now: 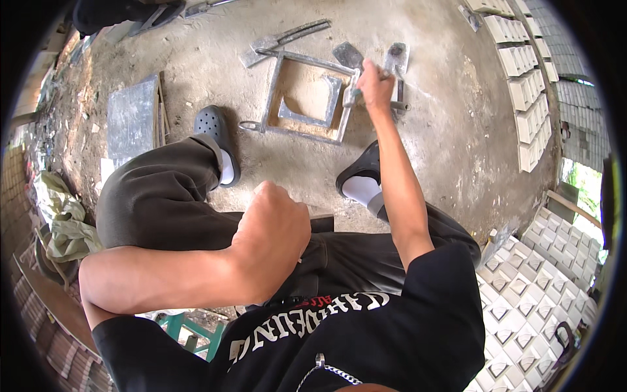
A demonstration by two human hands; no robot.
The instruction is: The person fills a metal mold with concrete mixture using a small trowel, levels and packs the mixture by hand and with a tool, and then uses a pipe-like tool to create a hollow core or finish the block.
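"Concrete floor (457, 150) under everything?"

"Yes, on every side of the frame (272, 91), the grey metal one lying flat between the person's knees and the far tools."

"Next biggest?"

"White tiles (516, 313), massed well to the right of the frame and on its near side. Rows of white blocks (532, 108) stand well to its right too, farther out. A grey board (132, 117) lies to its left, well apart."

"And inside the frame?"

"A grey insert (332, 104) with a curved inner edge, set toward the right and near sides. Dark clogs (210, 123) are on the person's feet, one left of the frame, one just beside its near right corner."

"The hands?"

"Well apart. The right hand (377, 86) is closed around a tool (353, 98) at the frame's right side; it's blurred, so I can't tell if it touches. The left hand (277, 215) is curled into a fist, nearer the person than the frame; I can't tell what its hidden fingers hold."

"Anything smaller?"

"A metal loop (248, 125) at the frame's near left corner."
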